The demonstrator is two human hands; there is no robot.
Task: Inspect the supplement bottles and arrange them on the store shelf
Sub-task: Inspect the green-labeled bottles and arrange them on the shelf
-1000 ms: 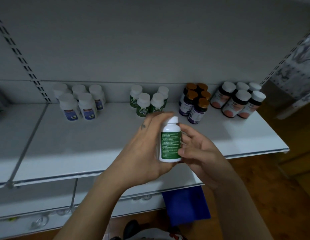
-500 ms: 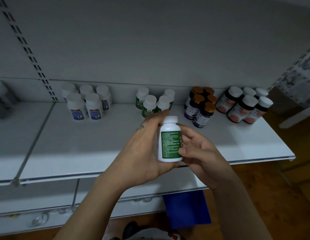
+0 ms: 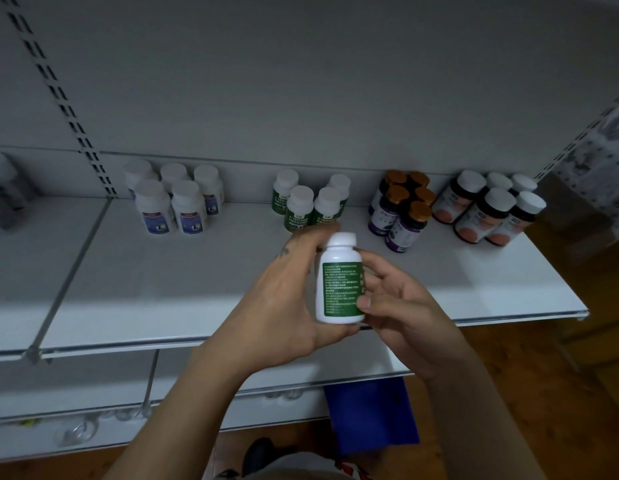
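A white supplement bottle point(image 3: 339, 280) with a green label and white cap stands upright in front of the white shelf point(image 3: 169, 292), its small-print side toward me. My left hand point(image 3: 283, 299) wraps round its back and bottom. My right hand point(image 3: 394, 303) grips its right side with thumb and fingers. At the back of the shelf stand grouped bottles: white ones with blue labels point(image 3: 169, 202), matching green-label ones point(image 3: 309, 204), dark ones with gold caps point(image 3: 403, 209), and dark ones with white caps and pink labels point(image 3: 488, 211).
A slotted upright point(image 3: 63, 98) splits the back panel, and a metal divider point(image 3: 70, 271) separates the left shelf bay. A lower shelf point(image 3: 266, 372) sits beneath. A blue bin point(image 3: 370, 414) rests on the wooden floor point(image 3: 550, 393) below right.
The view has tilted so the shelf sits lower and further right in frame. Both hands keep hold of the green-label bottle, which has turned only slightly.
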